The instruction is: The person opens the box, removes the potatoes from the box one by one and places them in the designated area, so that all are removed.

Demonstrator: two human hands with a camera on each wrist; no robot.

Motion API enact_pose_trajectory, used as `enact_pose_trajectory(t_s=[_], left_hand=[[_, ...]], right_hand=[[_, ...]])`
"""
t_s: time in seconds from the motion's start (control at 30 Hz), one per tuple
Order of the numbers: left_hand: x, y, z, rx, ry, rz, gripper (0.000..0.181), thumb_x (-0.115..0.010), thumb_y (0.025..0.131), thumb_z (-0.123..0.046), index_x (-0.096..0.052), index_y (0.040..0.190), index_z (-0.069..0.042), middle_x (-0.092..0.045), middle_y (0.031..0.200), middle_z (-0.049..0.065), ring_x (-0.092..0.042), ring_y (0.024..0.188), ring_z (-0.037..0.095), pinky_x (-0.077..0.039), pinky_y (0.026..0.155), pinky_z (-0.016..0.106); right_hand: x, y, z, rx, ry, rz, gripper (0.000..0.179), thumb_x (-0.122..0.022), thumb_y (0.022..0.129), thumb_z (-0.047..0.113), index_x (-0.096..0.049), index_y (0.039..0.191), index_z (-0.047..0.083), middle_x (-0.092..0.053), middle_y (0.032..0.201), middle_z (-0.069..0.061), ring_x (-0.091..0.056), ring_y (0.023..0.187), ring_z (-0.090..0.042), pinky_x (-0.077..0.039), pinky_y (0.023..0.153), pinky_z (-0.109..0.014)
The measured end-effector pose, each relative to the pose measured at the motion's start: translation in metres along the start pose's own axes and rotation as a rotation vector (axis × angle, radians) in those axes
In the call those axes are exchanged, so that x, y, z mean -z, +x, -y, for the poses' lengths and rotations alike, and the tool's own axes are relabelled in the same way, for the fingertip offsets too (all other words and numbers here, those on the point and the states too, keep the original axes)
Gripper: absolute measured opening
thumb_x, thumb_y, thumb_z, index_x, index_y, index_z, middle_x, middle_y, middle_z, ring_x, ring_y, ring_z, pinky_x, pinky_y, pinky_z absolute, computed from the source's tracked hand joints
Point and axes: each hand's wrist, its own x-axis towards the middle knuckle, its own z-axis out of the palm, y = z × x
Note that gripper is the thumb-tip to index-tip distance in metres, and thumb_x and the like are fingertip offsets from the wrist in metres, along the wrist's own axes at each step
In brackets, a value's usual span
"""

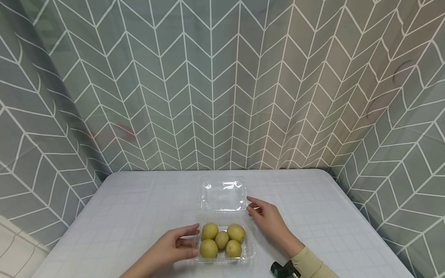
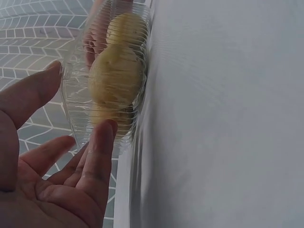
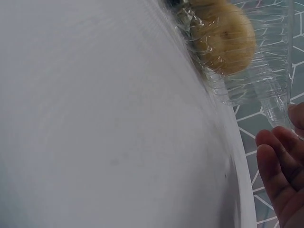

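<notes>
Closing the lid (image 1: 222, 195) seems best done gently, with the box (image 1: 251, 247) of fruit (image 1: 221, 239) on the surface (image 1: 139, 208) steadied by the left hand (image 1: 170, 247), fingers relaxed against it; whether the lid is pinched by the right hand (image 1: 271, 219) cannot be told.

head: high, forward-down, wide | wrists: low, close, turned sideways | all share: clear container (image 1: 224, 217)

Glossy clear plastic box (image 1: 223, 197), ribbed-sided, at lower centre; smooth-skinned fruit (image 1: 221, 239) inside; matt cloth table cover (image 1: 146, 204) beneath; fabric curtain (image 1: 212, 85) above.
</notes>
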Motion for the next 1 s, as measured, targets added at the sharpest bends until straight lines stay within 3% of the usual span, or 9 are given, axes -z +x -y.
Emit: enact_pose_trajectory(t_s=[0.33,0.47,0.6,0.77,0.87,1.0], left_hand=[[0.000,-0.001,0.004,-0.003,-0.026,0.020,0.078,-0.077,0.088,-0.017,-0.035,0.150,0.005,-0.051,0.139,0.025,-0.059,0.118,0.032,-0.053,0.089,0.027],[0.000,-0.002,0.006,-0.003,-0.028,0.033,0.078,-0.077,0.089,-0.016,-0.034,0.150,0.005,-0.051,0.139,0.025,-0.059,0.118,0.033,-0.053,0.089,0.027],[0.000,-0.003,0.006,0.001,-0.018,0.030,0.079,-0.077,0.089,-0.017,-0.034,0.151,0.004,-0.051,0.139,0.024,-0.060,0.116,0.031,-0.053,0.089,0.027],[-0.001,-0.003,0.004,0.032,-0.032,0.029,0.079,-0.077,0.089,-0.019,-0.033,0.152,0.002,-0.050,0.140,0.023,-0.061,0.116,0.031,-0.054,0.088,0.029],[-0.002,-0.004,0.003,0.045,-0.041,0.028,0.080,-0.077,0.089,-0.019,-0.033,0.152,0.002,-0.050,0.140,0.024,-0.061,0.116,0.032,-0.055,0.088,0.030],[-0.002,-0.004,0.003,0.058,-0.041,0.028,0.080,-0.077,0.089,-0.020,-0.033,0.152,0.001,-0.050,0.140,0.024,-0.060,0.116,0.032,-0.055,0.087,0.030]], right_hand=[[0.014,-0.006,0.009,0.004,-0.033,0.002,0.036,-0.072,0.093,0.019,-0.067,0.128,0.012,-0.072,0.102,0.003,-0.068,0.084,-0.008,-0.056,0.076,-0.025],[0.022,-0.009,0.017,0.032,0.038,0.039,0.035,-0.072,0.094,0.022,-0.066,0.128,0.017,-0.071,0.109,0.001,-0.068,0.091,-0.011,-0.056,0.078,-0.026],[0.027,-0.011,0.022,0.074,0.188,0.133,0.036,-0.070,0.094,0.024,-0.065,0.128,0.015,-0.067,0.119,-0.006,-0.067,0.100,-0.018,-0.056,0.081,-0.027],[0.026,-0.012,0.023,0.184,0.317,0.317,0.038,-0.069,0.095,0.017,-0.062,0.129,0.003,-0.062,0.125,-0.020,-0.065,0.107,-0.031,-0.055,0.089,-0.036],[0.024,-0.010,0.024,0.244,0.310,0.410,0.037,-0.071,0.094,0.015,-0.063,0.128,0.005,-0.063,0.124,-0.014,-0.064,0.110,-0.029,-0.053,0.093,-0.040],[0.021,-0.006,0.029,0.351,0.193,0.480,0.038,-0.073,0.091,0.012,-0.064,0.128,0.010,-0.065,0.122,-0.001,-0.063,0.110,-0.018,-0.053,0.093,-0.039]])
